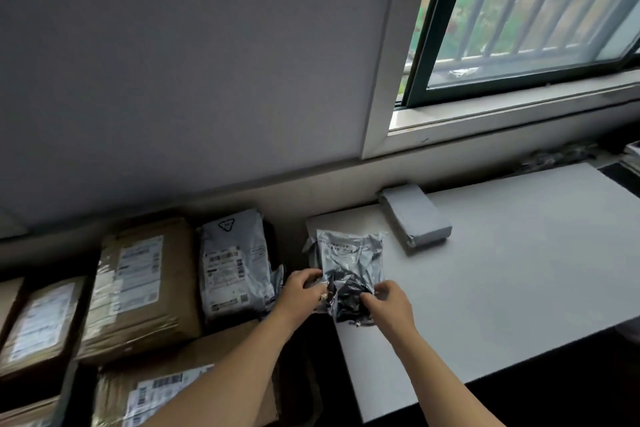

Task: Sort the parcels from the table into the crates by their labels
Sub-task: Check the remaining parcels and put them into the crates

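Head view, both hands [346,295] outstretched, fingers curled, pinching crumpled grey parcel [349,263] at white table [502,270] edge

1. crinkled silver-grey plastic mailer bag [349,263]: dark print lines up top, black patch low.
2. flat grey wrapped parcel [417,218]: uniform matte grey.
3. white rectangular tabletop [519,270]: plain white.
4. tall grey poly mailer [235,263]: black triangle mark, white barcode label.
5. big brown cardboard box [138,288]: white printed label.
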The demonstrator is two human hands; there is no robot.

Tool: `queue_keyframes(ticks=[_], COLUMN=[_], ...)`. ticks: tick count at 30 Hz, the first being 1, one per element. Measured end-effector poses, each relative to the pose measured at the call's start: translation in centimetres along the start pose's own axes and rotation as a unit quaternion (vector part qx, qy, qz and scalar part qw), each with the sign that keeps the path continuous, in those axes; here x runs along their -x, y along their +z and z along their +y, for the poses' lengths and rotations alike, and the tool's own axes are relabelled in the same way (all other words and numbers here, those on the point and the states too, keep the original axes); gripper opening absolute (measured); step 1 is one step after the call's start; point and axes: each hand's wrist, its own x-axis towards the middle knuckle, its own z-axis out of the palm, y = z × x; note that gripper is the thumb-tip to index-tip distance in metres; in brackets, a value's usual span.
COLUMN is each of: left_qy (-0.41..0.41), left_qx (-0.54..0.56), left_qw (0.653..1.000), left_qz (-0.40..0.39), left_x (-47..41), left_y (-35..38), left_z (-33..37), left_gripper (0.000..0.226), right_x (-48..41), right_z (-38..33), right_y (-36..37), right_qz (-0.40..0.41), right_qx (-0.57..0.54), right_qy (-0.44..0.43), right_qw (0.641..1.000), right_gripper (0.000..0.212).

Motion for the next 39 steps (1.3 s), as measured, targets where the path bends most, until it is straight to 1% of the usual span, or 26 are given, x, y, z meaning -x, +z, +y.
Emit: queue_keyframes(ticks=[3, 7, 9, 10, 12, 14, 16, 19, 23, 27, 29, 35, 39], left_qy=[0.061, 0.118, 0.155, 0.170, 0.198, 0.220, 0.238, 0.264, 0.299, 0.334, 0.348, 0.356, 0.342], left_qx=[0.007, 0.054, 0.096, 0.123, 0.147, 0.172, 0.193, 0.178, 0.177, 0.161, 0.172, 0.160, 0.153], left_qw=[0.998, 0.990, 0.980, 0.972, 0.960, 0.946, 0.930, 0.920, 0.901, 0.870, 0.859, 0.855, 0.857], left_qz=[0.030, 0.049, 0.085, 0.101, 0.133, 0.167, 0.201, 0.228, 0.260, 0.325, 0.334, 0.342, 0.354], left_x=[1.3, 3.8, 5.2, 6.0, 7.2, 8.6, 9.7, 11.3, 13.5, 15.3, 16.1, 18.5, 19.6], left_y=[-3.8, -9.5, -12.8, -14.2, -17.1, -20.0, -22.7, -26.7, -29.9, -31.8, -32.5, -35.4, -36.5], left_z=[2.7, 6.5, 8.6, 9.8, 12.3, 14.8, 17.2, 20.4, 23.1, 25.6, 26.8, 28.5, 27.3], left_gripper=[0.026, 0.018, 0.009, 0.008, 0.011, 0.025, 0.032, 0.030, 0.028, 0.028, 0.027, 0.028, 0.040], right_x=[2.0, 4.6, 6.0, 6.4, 7.3, 8.4, 9.8, 11.9, 14.0, 15.6, 16.0, 15.8, 14.9], right_z=[-4.5, -11.8, -15.9, -17.7, -21.3, -24.8, -28.0, -32.3, -36.3, -40.0, -41.7, -45.8, -46.0], right_y=[0.0, -0.5, -0.6, -0.7, -0.8, -0.7, -0.9, -1.1, -0.9, -0.6, -0.7, -1.2, 0.5], right_qz=[0.023, 0.030, 0.025, 0.024, 0.014, 0.000, -0.007, -0.025, -0.069, -0.110, -0.120, -0.146, -0.168], right_qx=[-0.055, -0.119, -0.143, -0.152, -0.164, -0.193, -0.207, -0.206, -0.239, -0.268, -0.274, -0.280, -0.257], right_qy=[-0.050, -0.125, -0.164, -0.182, -0.224, -0.254, -0.293, -0.358, -0.402, -0.442, -0.455, -0.499, -0.515], right_qw=[0.997, 0.985, 0.976, 0.971, 0.961, 0.948, 0.933, 0.910, 0.881, 0.849, 0.839, 0.807, 0.800], right_gripper=[0.036, 0.058, 0.067, 0.064, 0.040, 0.028, 0.015, 0.006, 0.008, 0.011, 0.014, 0.031, 0.035])
